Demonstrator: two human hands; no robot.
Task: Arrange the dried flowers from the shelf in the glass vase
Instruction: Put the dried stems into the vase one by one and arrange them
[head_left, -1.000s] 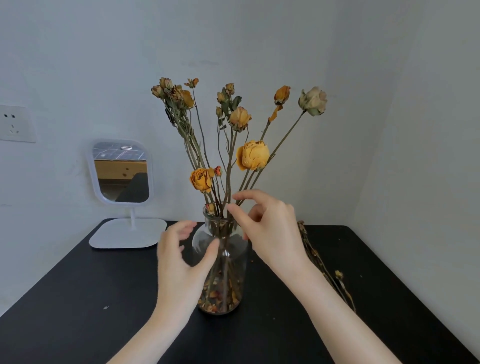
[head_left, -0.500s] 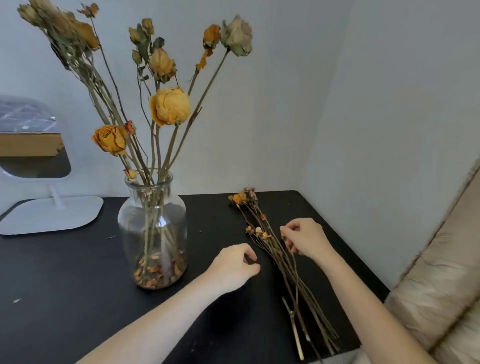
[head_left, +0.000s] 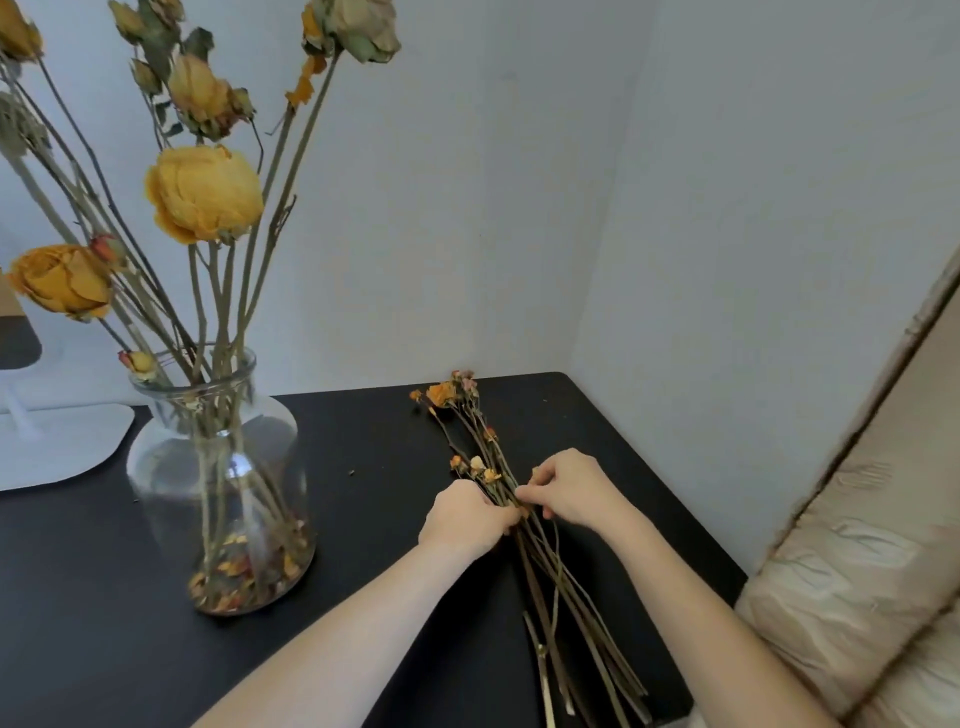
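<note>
Both forearms reach in from the near edge. The left hand (head_left: 467, 517) curls around the dried flower bundle (head_left: 558, 577) lying on the black table (head_left: 363, 467); the right hand (head_left: 569, 491) pinches its stems. The glass vase (head_left: 218, 483) stands left.

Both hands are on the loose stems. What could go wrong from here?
The left hand and right hand grip the dried stem bundle mid-length; brittle buds may snap off, as the petals in the glass vase suggest.
The vase neck is crowded with tall roses; forcing more in could break them or tip it.
Stem ends reach the near edge of the black table; a tug might drag some off.
</note>
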